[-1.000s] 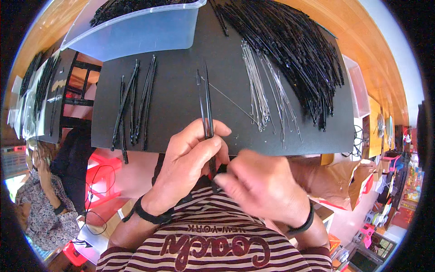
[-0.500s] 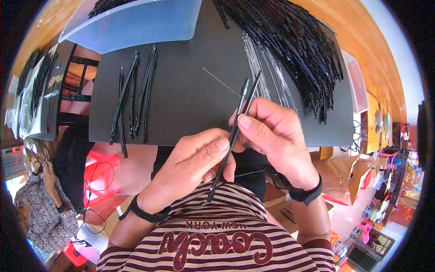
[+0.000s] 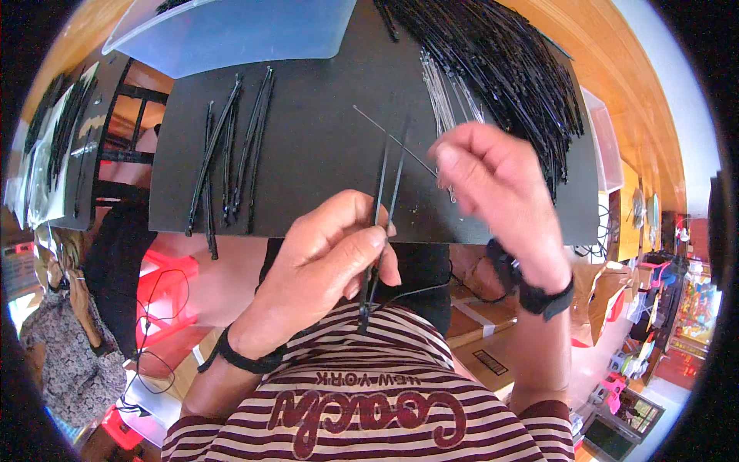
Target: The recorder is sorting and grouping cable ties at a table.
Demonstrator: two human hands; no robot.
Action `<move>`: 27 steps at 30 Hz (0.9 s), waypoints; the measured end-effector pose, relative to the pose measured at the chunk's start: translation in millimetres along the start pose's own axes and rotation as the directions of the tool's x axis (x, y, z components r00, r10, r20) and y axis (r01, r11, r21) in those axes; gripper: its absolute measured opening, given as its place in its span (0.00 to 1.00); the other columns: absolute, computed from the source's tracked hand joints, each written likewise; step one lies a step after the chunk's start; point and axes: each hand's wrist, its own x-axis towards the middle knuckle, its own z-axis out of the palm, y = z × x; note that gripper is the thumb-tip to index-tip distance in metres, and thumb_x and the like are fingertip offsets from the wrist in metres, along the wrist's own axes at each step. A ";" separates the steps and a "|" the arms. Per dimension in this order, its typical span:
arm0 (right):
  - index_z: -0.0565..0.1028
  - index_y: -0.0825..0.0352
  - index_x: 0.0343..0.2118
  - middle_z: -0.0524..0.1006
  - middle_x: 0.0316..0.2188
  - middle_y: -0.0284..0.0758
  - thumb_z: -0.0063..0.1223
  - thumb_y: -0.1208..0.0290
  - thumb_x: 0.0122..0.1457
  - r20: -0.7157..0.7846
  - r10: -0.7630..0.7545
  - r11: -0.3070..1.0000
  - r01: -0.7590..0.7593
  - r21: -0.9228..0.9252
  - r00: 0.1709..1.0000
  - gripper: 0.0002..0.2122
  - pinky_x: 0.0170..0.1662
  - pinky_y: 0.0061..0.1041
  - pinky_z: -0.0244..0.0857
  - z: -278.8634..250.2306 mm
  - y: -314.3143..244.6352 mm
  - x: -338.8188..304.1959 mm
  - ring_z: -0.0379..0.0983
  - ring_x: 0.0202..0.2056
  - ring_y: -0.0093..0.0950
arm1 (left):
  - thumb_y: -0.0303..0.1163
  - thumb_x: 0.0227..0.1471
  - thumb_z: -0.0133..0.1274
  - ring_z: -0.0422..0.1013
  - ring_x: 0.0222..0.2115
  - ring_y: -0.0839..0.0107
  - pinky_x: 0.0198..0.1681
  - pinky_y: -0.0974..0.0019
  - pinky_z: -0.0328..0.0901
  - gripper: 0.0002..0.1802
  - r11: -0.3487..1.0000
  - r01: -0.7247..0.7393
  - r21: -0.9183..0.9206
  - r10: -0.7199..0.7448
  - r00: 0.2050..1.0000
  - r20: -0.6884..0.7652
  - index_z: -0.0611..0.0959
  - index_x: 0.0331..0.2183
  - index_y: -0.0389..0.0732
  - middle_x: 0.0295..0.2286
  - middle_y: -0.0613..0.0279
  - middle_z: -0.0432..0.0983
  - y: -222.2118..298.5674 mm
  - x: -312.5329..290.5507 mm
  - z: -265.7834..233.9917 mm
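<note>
Two thin black rods (image 3: 381, 181) are pinched between thumb and fingers of my left hand (image 3: 319, 258). They stand close together, spreading slightly at their upper ends, with thicker dark ends below, toward my shirt. My right hand (image 3: 500, 185) is apart from them, over the right part of the black table (image 3: 323, 154). Its fingers are curled and blurred by motion, near a thin metal wire (image 3: 389, 135) lying slantwise on the table. Whether the fingers touch that wire or hold anything is hidden. Several silvery wires (image 3: 437, 96) lie just beyond this hand.
A big heap of black rods (image 3: 508, 69) covers the table's far right. Several more black rods (image 3: 231, 154) lie at the left. A translucent plastic bin (image 3: 231, 38) stands at the far left. Another person's arm (image 3: 85, 308) shows beside a side table at left.
My right hand has let go of the black rods and moved right. My left hand keeps hold of them, and their upper ends now stand more upright. The view has shifted slightly.
</note>
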 end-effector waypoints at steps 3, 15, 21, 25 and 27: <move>0.73 0.73 0.26 0.72 0.18 0.40 0.50 0.65 0.54 -0.018 -0.025 0.953 0.018 -0.304 1.000 0.13 0.27 0.26 0.64 -25.6 18.1 24.8 0.70 0.22 0.29 | 0.33 0.57 0.42 0.58 0.15 0.86 0.17 0.81 0.53 0.08 0.997 -0.064 0.039 0.066 0.997 -0.051 0.71 0.34 0.39 0.21 0.63 0.73 -10.8 -1.0 -4.5; 0.74 0.76 0.25 0.74 0.28 0.54 0.50 0.65 0.46 0.015 0.147 0.582 -0.074 -0.810 0.989 0.14 0.37 0.41 0.67 -19.1 50.5 79.1 0.72 0.31 0.49 | 0.33 0.57 0.44 0.60 0.17 0.86 0.19 0.81 0.56 0.09 0.996 -0.054 0.066 0.060 0.993 -0.102 0.72 0.34 0.37 0.22 0.66 0.71 -13.7 -6.6 -10.6; 0.75 0.73 0.18 0.74 0.19 0.51 0.49 0.68 0.44 -0.050 0.055 0.740 -0.074 -0.669 0.997 0.11 0.31 0.37 0.67 -29.4 46.1 72.6 0.74 0.25 0.43 | 0.34 0.57 0.44 0.61 0.15 0.86 0.17 0.82 0.55 0.10 0.997 -0.061 0.057 0.067 0.992 -0.105 0.73 0.34 0.37 0.21 0.66 0.71 -19.1 -7.4 -15.9; 0.75 0.73 0.18 0.73 0.16 0.46 0.48 0.70 0.44 -0.052 0.202 0.816 -0.198 -0.543 0.978 0.10 0.25 0.32 0.66 -34.9 37.6 67.9 0.73 0.18 0.35 | 0.35 0.57 0.44 0.61 0.15 0.87 0.16 0.82 0.55 0.10 0.997 -0.059 0.058 0.066 0.990 -0.121 0.73 0.33 0.38 0.21 0.67 0.71 -19.9 -6.2 -14.5; 0.74 0.73 0.17 0.72 0.13 0.41 0.46 0.72 0.45 -0.061 0.192 0.856 -0.197 -0.477 0.980 0.10 0.21 0.27 0.64 -37.0 35.6 65.0 0.70 0.15 0.28 | 0.35 0.57 0.45 0.61 0.15 0.86 0.16 0.82 0.55 0.10 0.997 -0.056 0.054 0.063 0.991 -0.119 0.73 0.33 0.38 0.21 0.67 0.71 -21.2 -4.6 -12.9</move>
